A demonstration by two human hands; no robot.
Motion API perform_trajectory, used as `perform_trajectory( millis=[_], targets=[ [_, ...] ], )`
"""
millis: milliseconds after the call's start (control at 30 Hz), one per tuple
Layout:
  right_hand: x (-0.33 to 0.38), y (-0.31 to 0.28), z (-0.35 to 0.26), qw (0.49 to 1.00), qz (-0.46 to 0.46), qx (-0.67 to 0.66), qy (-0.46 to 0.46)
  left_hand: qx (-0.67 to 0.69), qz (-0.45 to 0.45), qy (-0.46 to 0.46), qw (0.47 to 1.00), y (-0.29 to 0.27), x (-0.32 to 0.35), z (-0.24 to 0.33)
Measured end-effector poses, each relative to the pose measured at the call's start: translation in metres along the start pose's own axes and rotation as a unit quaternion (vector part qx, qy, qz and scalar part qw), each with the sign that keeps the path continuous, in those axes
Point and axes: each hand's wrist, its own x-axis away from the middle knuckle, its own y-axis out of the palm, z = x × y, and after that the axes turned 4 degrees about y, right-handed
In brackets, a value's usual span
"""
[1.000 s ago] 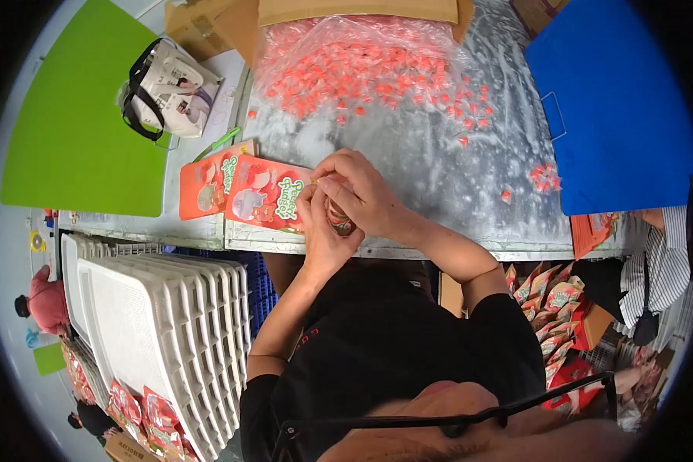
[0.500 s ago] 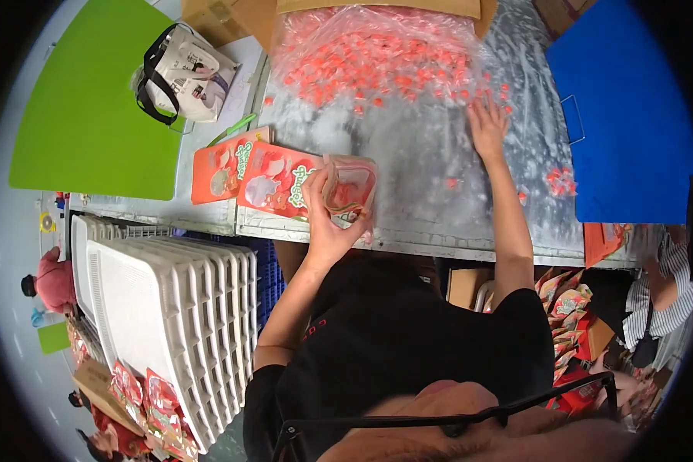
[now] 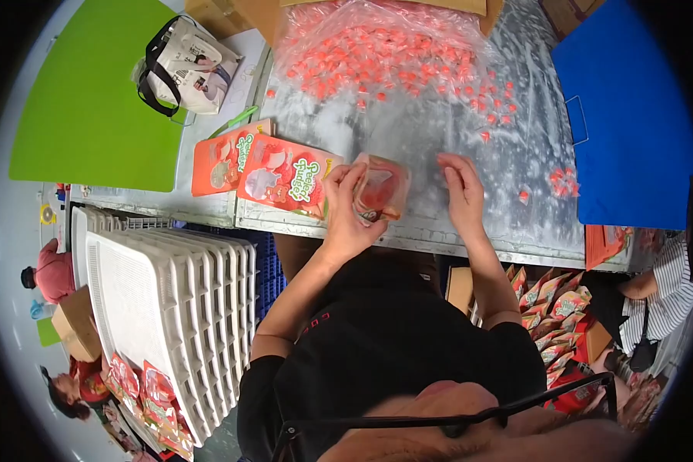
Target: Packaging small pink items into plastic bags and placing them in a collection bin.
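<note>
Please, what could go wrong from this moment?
1. Only the left hand holds the open pouch, near the front edge of the table, so it might slip or tip.
2. The flat pouches lie close beside that hand and could be nudged.
3. The loose red pieces might be knocked away.

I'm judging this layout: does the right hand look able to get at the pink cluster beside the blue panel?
Likely yes: between the right hand and the pink cluster lie only bare table and one loose piece, though whether that hand holds something is unclear.
</note>
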Motion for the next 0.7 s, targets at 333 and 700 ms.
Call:
perform_trajectory(
  millis=[333, 700],
  targets=[
    [-0.054, 0.017, -0.002, 0.966, 0.013, 0.205, -0.154, -0.017, 0.039, 0.003, 0.999, -0.011, 0.007, -0.001],
    [-0.150, -0.040, 0.202, 0.822, 0.013, 0.568, -0.041, 0.031, 0.089, -0.011, 0.995, -0.016, 0.033, 0.015]
  ],
)
